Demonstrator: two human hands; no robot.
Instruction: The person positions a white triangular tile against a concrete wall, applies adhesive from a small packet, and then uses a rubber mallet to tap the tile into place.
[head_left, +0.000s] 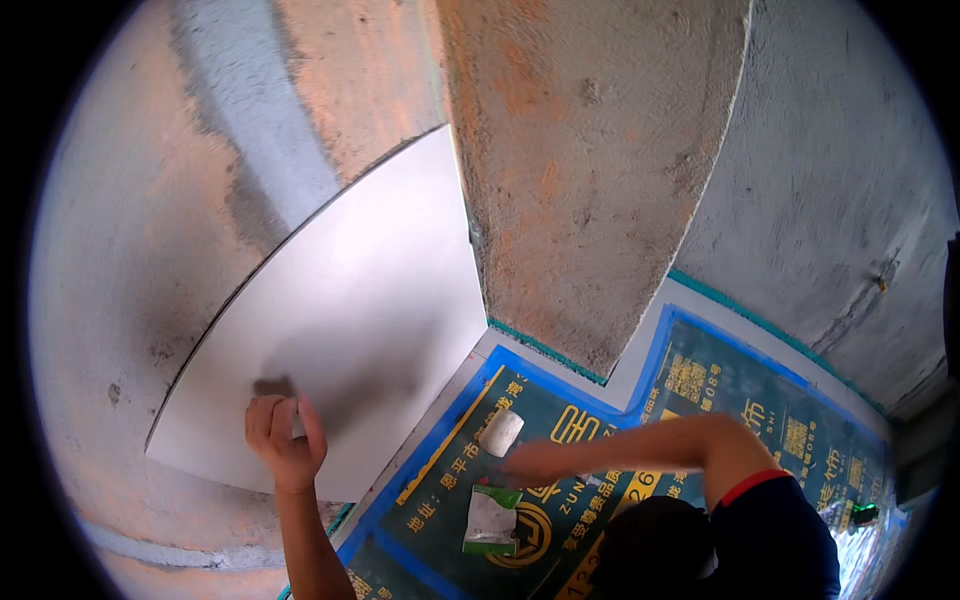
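Observation:
A large, smooth white panel (390, 260) stands against the rough wall on the left. My left hand (285, 440) is raised in front of its lower part, fingers curled and thumb on the right. A small dark patch, object or shadow, shows just above the fingertips; what they pinch, if anything, is hidden. My bare right arm comes from a dark sleeve (780, 540) with red trim and reaches left, low over the floor. My right hand (515, 465) is smeared by motion, between a crumpled whitish piece (501, 433) and a white-and-green packet (492, 520).
A green printed floor covering (430, 510) with blue tape (535, 370) along its edges spreads below. A rough plaster pillar (590, 180) juts out at centre, with a grey wall (820, 170) to the right. A dark rounded shape (655, 545) is at the lower edge.

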